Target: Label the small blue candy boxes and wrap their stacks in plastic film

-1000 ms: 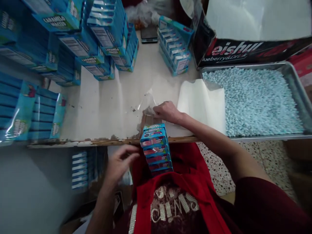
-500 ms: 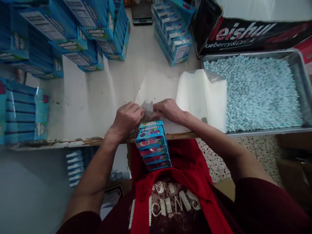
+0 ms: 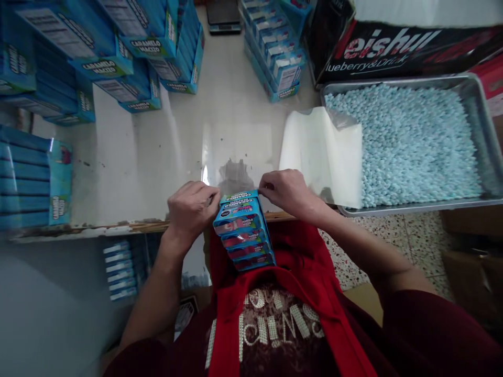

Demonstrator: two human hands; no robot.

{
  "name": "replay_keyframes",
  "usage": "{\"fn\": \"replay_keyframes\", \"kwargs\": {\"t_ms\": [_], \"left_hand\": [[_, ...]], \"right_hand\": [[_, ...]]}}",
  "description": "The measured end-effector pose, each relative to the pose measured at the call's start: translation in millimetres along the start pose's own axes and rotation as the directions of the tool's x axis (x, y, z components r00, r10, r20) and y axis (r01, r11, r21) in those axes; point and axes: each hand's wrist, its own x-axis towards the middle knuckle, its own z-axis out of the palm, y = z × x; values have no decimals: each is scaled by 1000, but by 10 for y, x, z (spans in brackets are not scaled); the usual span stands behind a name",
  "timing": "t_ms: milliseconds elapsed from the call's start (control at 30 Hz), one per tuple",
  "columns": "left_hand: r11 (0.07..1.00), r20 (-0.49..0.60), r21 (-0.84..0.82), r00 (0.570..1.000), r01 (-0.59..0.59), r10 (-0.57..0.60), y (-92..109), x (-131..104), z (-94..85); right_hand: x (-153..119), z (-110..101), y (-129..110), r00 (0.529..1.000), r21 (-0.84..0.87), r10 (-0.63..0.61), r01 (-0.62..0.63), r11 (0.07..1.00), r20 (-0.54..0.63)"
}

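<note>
A blue candy display box (image 3: 243,230) filled with smaller packs sits tilted at the table's front edge, against the red apron. From its far end a clear plastic wrap (image 3: 238,170) spreads out over the tabletop, hard to make out apart from its glossy edges. My left hand (image 3: 194,207) is closed at the wrap's left side, beside the box's far left corner. At the far right corner, my right hand (image 3: 288,192) pinches the other side of the wrap. The fingertips of both hands are partly hidden.
Stacked blue candy boxes (image 3: 106,65) crowd the back left, with another box (image 3: 58,180) at the left edge. A filled display (image 3: 275,57) stands at the back. To the right are a white sheet (image 3: 320,157), a metal tray (image 3: 408,208) of pale blue candies and a black carton (image 3: 377,52).
My hands have moved apart and slightly toward me, to either side of the box's far end. The wrap, bunched between them before, now lies spread out.
</note>
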Motion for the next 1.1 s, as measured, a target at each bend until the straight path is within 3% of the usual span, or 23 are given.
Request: {"fn": "replay_keyframes", "kwargs": {"t_ms": [100, 200, 367, 467, 533, 633, 700, 800, 867, 933, 1100], "left_hand": [[993, 74, -58, 992, 103, -98, 202, -50, -348], [974, -61, -18, 972, 228, -228, 477, -160, -555], [891, -276, -140, 847, 432, -454, 822, -298, -501], [826, -290, -317, 781, 467, -553, 908, -347, -458], [817, -296, -343, 772, 463, -562, 943, -391, -449], [879, -439, -230, 762, 418, -477, 977, -473, -377], [915, -557, -162, 731, 370, -395, 977, -513, -267], [950, -687, -129, 666, 285, -293, 940, -515, -86], [957, -680, -131, 679, 259, -277, 905, -474, -16], [949, -607, -153, 732, 275, -310, 879, -397, 4], [895, -430, -193, 785, 403, -446, 825, -20, -4]], "right_hand": [[-106, -181, -99, 999, 42, 0, 1, 999, -34], [-308, -278, -217, 991, 85, -25, 37, 996, -132], [-653, -111, -458, 925, 204, 42, 39, 978, -378], [-789, 78, -528, 848, 222, 53, 77, 972, -527], [-862, 173, -508, 807, 158, 10, 103, 982, -590], [-953, 252, -410, 801, 64, -98, 167, 984, -590], [-986, 281, -352, 800, 35, -146, 204, 978, -582], [-966, 310, -350, 758, 27, -143, 207, 978, -637], [-916, 325, -401, 746, 84, -69, 166, 982, -662], [-850, 340, -457, 745, 180, 42, 105, 978, -666], [-591, 376, -415, 698, 299, 195, 28, 954, -689]]}}
